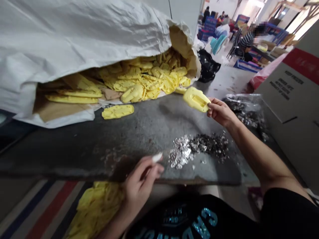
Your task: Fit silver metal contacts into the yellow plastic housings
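Your right hand [219, 112] pinches the yellow piece [189, 96] beyond the silver bits [183, 152], long axis leftward; left hand [141, 181] left of them, can't tell if holding.

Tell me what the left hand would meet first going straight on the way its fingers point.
Probably the silver pieces, just beyond the left hand's fingertips, though its height above the table is unclear.
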Demonstrator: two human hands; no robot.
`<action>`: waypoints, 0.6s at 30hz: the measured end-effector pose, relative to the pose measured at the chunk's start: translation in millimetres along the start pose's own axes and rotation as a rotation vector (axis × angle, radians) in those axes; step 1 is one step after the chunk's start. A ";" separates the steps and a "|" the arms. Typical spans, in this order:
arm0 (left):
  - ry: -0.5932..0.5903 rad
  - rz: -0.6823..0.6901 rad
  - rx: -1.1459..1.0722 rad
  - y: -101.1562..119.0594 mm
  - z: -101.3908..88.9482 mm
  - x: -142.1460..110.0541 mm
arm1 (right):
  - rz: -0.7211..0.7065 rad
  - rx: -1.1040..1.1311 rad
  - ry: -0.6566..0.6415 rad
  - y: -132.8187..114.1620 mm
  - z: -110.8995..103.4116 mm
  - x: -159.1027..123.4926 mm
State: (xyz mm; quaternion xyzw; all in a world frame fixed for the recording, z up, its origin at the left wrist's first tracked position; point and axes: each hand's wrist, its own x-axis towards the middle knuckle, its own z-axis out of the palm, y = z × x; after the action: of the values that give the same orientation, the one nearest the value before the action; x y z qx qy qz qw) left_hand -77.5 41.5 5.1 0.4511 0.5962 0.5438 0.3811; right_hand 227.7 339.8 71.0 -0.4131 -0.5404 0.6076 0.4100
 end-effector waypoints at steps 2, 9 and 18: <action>-0.149 -0.039 -0.108 13.8 20.6 9.2 | 0.070 0.042 -0.092 6.5 7.0 -65.5; -0.475 -0.469 -0.306 14.1 51.4 -16.2 | 0.187 0.237 -0.389 72.7 40.5 -242.1; -0.572 -0.547 -0.114 -4.5 49.4 -64.2 | -0.202 -0.523 0.218 93.8 -24.0 -314.3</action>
State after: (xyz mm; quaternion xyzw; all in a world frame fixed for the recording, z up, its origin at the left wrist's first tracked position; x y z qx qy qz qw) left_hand -11.9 -4.7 -7.6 0.3870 0.5331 0.3066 0.6870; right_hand 346.9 42.9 -5.6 -0.5115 -0.6698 0.3563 0.4036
